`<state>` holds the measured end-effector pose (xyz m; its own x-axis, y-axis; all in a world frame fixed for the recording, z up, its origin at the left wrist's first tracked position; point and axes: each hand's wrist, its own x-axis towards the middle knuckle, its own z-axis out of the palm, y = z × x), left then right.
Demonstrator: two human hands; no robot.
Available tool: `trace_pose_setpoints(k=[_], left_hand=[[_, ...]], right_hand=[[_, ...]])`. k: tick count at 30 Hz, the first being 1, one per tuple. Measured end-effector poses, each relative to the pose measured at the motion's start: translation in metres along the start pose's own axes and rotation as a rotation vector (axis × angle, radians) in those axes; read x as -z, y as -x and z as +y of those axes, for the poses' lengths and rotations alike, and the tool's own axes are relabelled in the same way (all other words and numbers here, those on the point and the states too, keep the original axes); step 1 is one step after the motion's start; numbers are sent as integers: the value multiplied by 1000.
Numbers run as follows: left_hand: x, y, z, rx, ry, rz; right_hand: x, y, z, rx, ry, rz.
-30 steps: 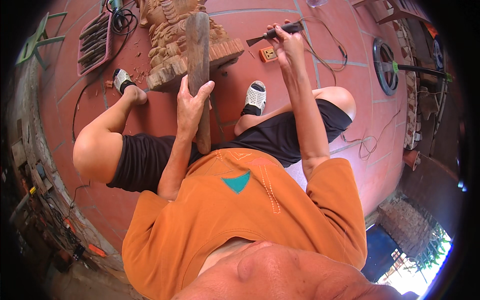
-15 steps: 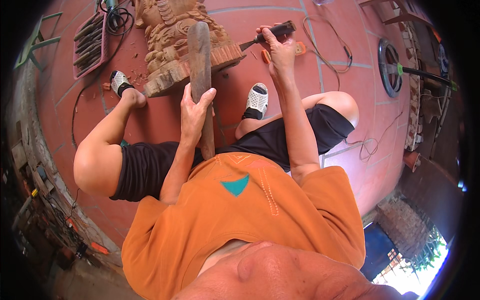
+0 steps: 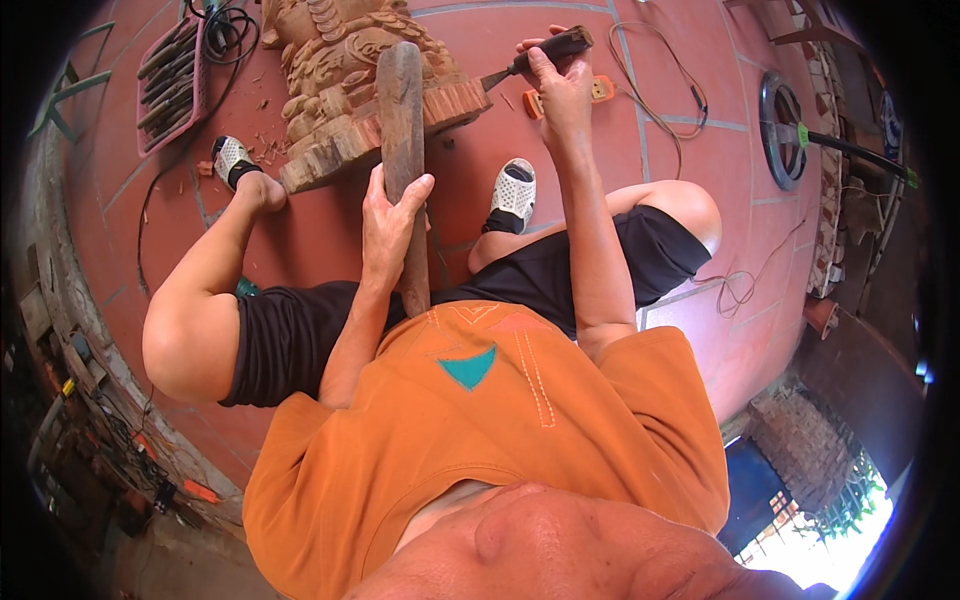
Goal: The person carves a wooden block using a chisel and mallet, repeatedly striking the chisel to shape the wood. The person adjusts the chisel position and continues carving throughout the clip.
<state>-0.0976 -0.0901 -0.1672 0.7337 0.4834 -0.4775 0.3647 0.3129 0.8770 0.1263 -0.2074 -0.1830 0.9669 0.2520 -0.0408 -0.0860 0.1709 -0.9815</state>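
A carved wooden sculpture [image 3: 345, 75] lies in front of me, its thick, rough-cut base turned toward me. My left hand [image 3: 391, 222] is wrapped round a long wooden mallet [image 3: 401, 120], which points away from me and overlaps the base in the view. In my right hand [image 3: 562, 85] is a dark-handled chisel [image 3: 548, 52], gripped with the thumb along the handle. Its metal blade points left, with its tip at the right end of the base; whether it touches the wood I cannot tell.
A pink basket [image 3: 199, 92] of carving tools stands at the far left, beside a coiled black cable [image 3: 232, 35]. An orange device [image 3: 601, 90] rests on the tiles beyond my right hand. Farther right are a brown cord [image 3: 668, 65] and a dark ring-shaped object [image 3: 768, 130]. Wood chips lie near my left foot.
The sculpture and basket appear slightly farther left and higher in the view. My right hand with the chisel sits a touch higher; my left hand on the mallet has hardly moved.
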Motion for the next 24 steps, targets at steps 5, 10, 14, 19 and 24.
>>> trace_pose_setpoints(k=[5,10,14,19,24], left_hand=[[0,1,-2,-19,-20,-4],[3,2,-5,-47,-45,-9],[3,6,-4,-51,-48,-13],[3,8,-5,-54,-53,-23],[3,10,-4,-63,-59,-20]], right_hand=[[0,1,2,113,73,-127],[0,7,2,211,219,-270],[-2,10,0,246,252,-287],[-4,16,-1,251,273,-300],[-7,20,-4,275,315,-300]])
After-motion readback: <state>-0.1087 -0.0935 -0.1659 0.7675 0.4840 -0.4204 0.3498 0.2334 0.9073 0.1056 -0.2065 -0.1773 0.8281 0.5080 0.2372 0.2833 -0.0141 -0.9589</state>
